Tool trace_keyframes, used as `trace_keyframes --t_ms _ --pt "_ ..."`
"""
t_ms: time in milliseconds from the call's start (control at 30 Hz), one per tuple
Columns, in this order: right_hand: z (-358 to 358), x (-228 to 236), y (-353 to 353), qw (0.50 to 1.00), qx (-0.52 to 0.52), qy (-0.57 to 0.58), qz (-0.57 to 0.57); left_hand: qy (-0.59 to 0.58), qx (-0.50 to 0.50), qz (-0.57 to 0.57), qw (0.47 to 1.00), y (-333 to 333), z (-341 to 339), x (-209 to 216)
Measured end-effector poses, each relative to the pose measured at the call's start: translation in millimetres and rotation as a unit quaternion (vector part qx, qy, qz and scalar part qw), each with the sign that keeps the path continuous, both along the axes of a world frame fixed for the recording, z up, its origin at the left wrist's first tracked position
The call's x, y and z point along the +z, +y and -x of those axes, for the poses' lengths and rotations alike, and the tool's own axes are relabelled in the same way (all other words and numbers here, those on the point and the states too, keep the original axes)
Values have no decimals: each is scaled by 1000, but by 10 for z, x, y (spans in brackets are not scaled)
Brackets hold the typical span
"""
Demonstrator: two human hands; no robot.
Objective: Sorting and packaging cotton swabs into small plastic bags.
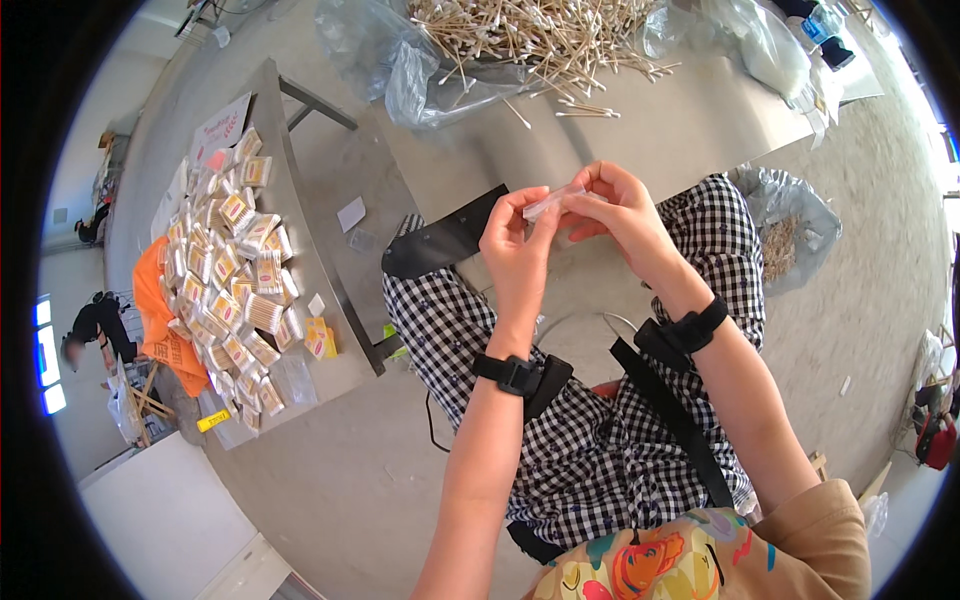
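Above my lap, near the front edge of the metal table (690, 130), both hands meet at a small clear plastic bag (548, 204). My left hand (518, 228) pinches one end between thumb and fingers. The thumb and fingers of my right hand (618, 208) close on the other side, partly covering it. Whether anything is inside the bag, I cannot make out. Beyond my hands, a big heap of loose cotton swabs (545, 40) lies on the table, with a few strays (590, 110) by its near edge.
Crumpled clear plastic (415, 85) borders the heap. On a side table (340, 350) at left, many bagged swab packs (235, 270) are piled beside an orange bag (165, 320). A plastic-lined bin (815, 225) with swabs stands right of my knee. Another person (98, 325) is far left.
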State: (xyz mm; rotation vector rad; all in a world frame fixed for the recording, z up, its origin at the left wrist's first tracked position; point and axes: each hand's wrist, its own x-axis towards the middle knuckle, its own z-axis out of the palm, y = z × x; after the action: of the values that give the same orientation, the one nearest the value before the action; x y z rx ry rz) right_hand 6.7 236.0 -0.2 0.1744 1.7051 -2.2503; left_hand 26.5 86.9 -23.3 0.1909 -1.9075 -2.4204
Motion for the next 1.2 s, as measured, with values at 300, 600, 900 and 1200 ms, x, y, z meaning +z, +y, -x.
trace_keyframes --t_ms 300,600,900,1200 --pt "6 -9 40 998 3 -30 54 -55 3 -156 986 -6 -7 24" --pt "-22 20 31 999 -1 -10 35 -32 -17 -192 981 -48 -18 -89" --pt "-68 -57 12 998 -21 51 7 1 -23 -119 993 1 -19 -56" --pt "-108 -27 7 989 -42 98 -104 162 28 145 976 -69 4 47"
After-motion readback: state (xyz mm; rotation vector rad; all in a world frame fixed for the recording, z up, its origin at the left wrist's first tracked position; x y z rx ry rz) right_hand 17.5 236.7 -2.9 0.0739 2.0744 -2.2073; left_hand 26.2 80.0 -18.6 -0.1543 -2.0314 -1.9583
